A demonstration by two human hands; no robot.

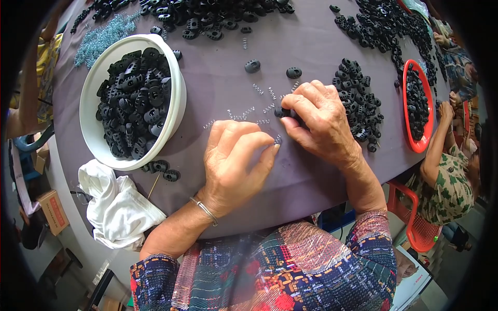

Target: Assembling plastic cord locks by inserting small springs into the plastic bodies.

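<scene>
My left hand [231,163], a metal bangle at its wrist, pinches a small metal spring [278,139] between thumb and index finger. My right hand [324,122] grips a black plastic cord lock piece [280,112], mostly covered by the fingers. The two hands are close together but apart, just above the table. Several loose springs [249,111] lie beyond and between them. Two black cord locks, a greyish one [252,66] and a darker one [293,72], rest farther off. Beside my right hand is a pile of black cord locks [358,98].
A white bowl [180,103] of black parts stands left, with a white cloth [115,207] nearer me. Bluish springs [106,37] and black parts [207,13] are heaped at the far side. A red basket [418,147] stands right, near another person's arm [438,137] and a red chair [423,228].
</scene>
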